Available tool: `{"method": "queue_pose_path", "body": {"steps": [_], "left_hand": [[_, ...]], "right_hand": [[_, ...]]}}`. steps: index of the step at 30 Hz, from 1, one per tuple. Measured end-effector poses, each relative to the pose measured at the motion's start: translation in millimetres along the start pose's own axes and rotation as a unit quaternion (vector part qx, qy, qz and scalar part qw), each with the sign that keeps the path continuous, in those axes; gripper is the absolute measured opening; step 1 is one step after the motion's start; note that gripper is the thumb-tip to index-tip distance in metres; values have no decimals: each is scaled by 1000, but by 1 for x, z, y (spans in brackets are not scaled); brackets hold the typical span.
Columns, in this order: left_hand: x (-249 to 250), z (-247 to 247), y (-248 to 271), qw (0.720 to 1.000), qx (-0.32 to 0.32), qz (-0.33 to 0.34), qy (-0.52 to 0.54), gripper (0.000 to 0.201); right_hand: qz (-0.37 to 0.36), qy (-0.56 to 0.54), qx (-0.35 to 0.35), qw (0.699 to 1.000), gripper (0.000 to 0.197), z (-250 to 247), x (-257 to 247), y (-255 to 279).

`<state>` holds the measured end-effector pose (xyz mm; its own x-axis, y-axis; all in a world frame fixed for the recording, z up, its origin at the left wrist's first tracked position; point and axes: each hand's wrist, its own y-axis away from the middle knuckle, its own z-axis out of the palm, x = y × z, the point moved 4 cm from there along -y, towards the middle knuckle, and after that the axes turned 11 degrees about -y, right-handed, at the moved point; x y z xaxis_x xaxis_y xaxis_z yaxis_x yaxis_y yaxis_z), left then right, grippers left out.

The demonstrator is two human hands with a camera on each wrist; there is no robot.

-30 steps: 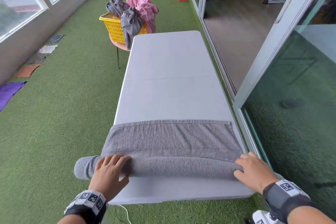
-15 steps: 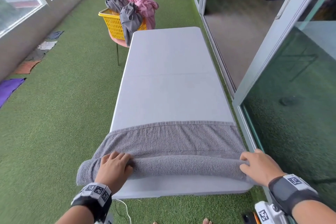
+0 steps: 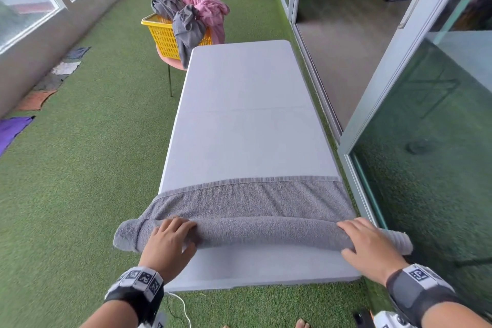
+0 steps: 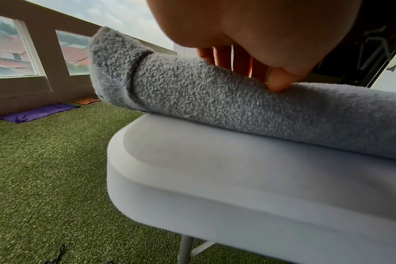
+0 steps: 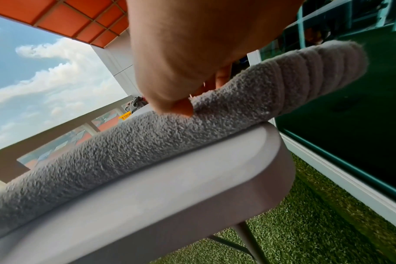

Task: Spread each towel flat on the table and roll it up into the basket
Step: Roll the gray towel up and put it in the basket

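Head view: the grey towel (image 3: 247, 202), partly rolled, lies across the near end of the bench (image 3: 239, 114). The left hand (image 3: 167, 242) and right hand (image 3: 370, 245) each grasp the roll. The yellow basket (image 3: 162, 34) stands off the far left corner.
Left wrist view: the thumb presses the roll, whose end overhangs the bench edge.
Right wrist view: same condition.

Bright, soft daylight from the windows (image 3: 26, 8); edges bow, wrist views slightly blurred
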<state>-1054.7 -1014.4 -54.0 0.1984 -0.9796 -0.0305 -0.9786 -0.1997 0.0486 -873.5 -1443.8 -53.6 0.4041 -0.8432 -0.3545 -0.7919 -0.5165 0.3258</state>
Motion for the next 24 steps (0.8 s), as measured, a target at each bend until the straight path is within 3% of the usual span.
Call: {"method": "queue_pose_path", "body": {"steps": [2, 4, 11, 13, 15, 17, 20, 24], "left_hand": [[0, 3, 0, 999, -40, 8, -21, 62], [0, 7, -2, 997, -64, 4, -32, 67], [4, -1, -2, 998, -39, 1, -45, 24], [4, 0, -1, 998, -57, -13, -39, 25], [4, 0, -1, 997, -67, -25, -39, 30], [4, 0, -3, 996, -78, -30, -43, 35], [3, -4, -4, 995, -78, -29, -53, 33], [2, -10, -8, 999, -6, -39, -8, 24]], "right_hand": [[-7, 26, -25, 999, 68, -1, 1, 2], [-15, 41, -26, 999, 62, -5, -1, 0], [-9, 35, -60, 998, 26, -9, -7, -4], [6, 23, -65, 998, 17, -9, -10, -5], [18, 14, -67, 998, 20, -10, -13, -6], [27, -10, -50, 998, 10, -14, -13, -9], [52, -38, -4, 998, 32, -18, -7, -15], [35, -8, 61, 997, 14, -24, -9, -21]]}}
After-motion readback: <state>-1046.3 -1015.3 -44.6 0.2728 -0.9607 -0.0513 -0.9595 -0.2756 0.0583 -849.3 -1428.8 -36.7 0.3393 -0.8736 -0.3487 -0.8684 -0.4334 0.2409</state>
